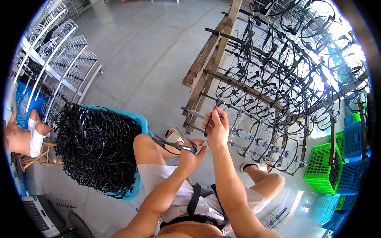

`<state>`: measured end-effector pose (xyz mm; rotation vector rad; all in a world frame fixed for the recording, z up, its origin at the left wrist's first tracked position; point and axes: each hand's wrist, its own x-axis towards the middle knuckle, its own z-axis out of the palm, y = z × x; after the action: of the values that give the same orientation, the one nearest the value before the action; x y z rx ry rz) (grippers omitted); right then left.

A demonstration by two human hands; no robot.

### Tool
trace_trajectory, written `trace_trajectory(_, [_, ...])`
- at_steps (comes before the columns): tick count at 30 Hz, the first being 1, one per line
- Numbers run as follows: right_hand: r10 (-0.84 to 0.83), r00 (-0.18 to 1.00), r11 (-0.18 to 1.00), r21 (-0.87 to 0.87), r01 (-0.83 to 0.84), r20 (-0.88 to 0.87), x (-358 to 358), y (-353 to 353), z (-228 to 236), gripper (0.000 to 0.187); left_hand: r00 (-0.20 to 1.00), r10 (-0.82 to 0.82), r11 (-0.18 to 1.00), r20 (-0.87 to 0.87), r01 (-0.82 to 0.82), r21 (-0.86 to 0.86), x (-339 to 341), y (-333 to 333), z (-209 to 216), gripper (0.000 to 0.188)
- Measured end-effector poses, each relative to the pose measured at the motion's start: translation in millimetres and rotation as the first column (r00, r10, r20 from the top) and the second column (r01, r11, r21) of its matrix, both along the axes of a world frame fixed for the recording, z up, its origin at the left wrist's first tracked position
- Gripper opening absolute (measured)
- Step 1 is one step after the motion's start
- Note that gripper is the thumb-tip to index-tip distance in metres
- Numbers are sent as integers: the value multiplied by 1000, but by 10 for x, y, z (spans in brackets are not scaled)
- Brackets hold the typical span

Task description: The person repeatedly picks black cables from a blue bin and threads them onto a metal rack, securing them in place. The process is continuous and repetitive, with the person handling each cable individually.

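My left hand [191, 157] is closed round a black curved plastic piece [168, 143] with long thin arms that stick out to the left. Further forward and to the right, my right hand [218, 129] has its thumb and fingers pinched together beside the lower bars of a wooden rack [210, 71]. A small dark loop [208, 126] shows at its fingertips; its kind is hard to make out. Many black looped pieces [270, 75] hang on wire hooks from the rack. To the left, a light-blue basket [142, 123] is heaped with similar black pieces [95, 146].
Metal racks of wire hooks [65, 59] stand at the far left, near another person [24, 137] seated on a wooden stool [47, 154]. Green crates [319, 164] and blue crates [352, 174] are stacked at the right. A dark machine casing [41, 216] stands at the lower left.
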<state>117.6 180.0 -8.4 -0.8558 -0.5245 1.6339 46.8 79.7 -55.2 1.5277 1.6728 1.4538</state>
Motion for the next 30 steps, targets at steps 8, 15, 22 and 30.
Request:
trace_trajectory(8, [-6,998,999,36,4,58,-41,10,-26,22,991,52,993,-122,-38,113,6,122,56,15])
trace_trajectory(15, [27,999,999,26,-28,29,-16,4,-1,21,985,69,986,-156,-44,161,-34,148,28,16])
trace_trajectory(22, [26,999,1000,-13,-25,36,-6,50,27,22,985,72,982,-156,-42,184,-35,180,41,15])
trace_trajectory(30, [39,998,999,-39,-37,48,-2,55,6,21,985,65,978,-161,-30,208,-59,186,69,14])
